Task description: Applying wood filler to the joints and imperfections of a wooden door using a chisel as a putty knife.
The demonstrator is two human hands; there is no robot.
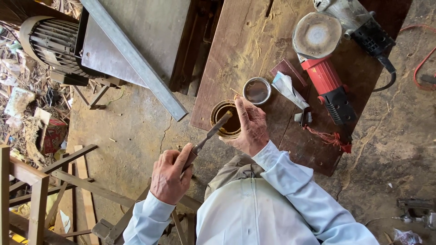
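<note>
My left hand grips the dark handle of a chisel-like tool, whose flat tip reaches over the rim of a small open can of brown liquid. My right hand holds that can by its right side, at the near edge of a brown wooden board. The can's round lid lies on the board just beyond it. Both of my sleeves are pale blue.
A red and black sander with a round disc lies on the board, beside a crumpled white rag and a grey power tool. A metal angle bar, an electric motor and a wooden frame stand to the left.
</note>
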